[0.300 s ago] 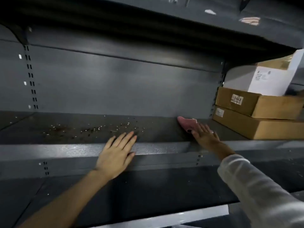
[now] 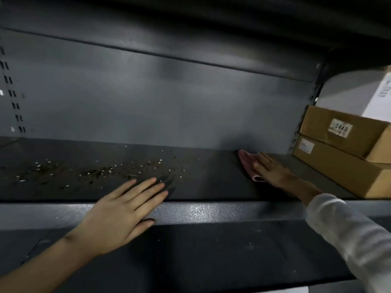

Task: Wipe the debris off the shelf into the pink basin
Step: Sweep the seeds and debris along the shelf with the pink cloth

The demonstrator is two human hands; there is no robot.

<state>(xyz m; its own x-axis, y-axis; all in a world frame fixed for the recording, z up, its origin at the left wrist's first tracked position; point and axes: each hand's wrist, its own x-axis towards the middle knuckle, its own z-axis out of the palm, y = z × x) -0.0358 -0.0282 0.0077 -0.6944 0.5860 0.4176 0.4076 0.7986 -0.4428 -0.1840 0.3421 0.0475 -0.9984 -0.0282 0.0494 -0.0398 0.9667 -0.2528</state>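
A dark grey metal shelf [image 2: 211, 182] carries a spread of pale crumbs and dark debris [image 2: 101, 170] over its left and middle part. My right hand [image 2: 273, 170] lies flat on a pink cloth [image 2: 246, 162], pressing it onto the shelf near the back wall, to the right of the debris. My left hand [image 2: 127, 206] rests palm down with spread fingers on the shelf's front lip, just in front of the debris, holding nothing. No pink basin is in view.
Two stacked brown cardboard boxes [image 2: 347, 153] stand on the shelf at the right, with a white box [image 2: 372, 96] on top. A lower shelf [image 2: 211, 250] lies below the front lip. The grey back wall [image 2: 148, 102] closes off the rear.
The view has moved closer to the shelf. Both hands stay in about the same places, the right one still pressing on the pink cloth.
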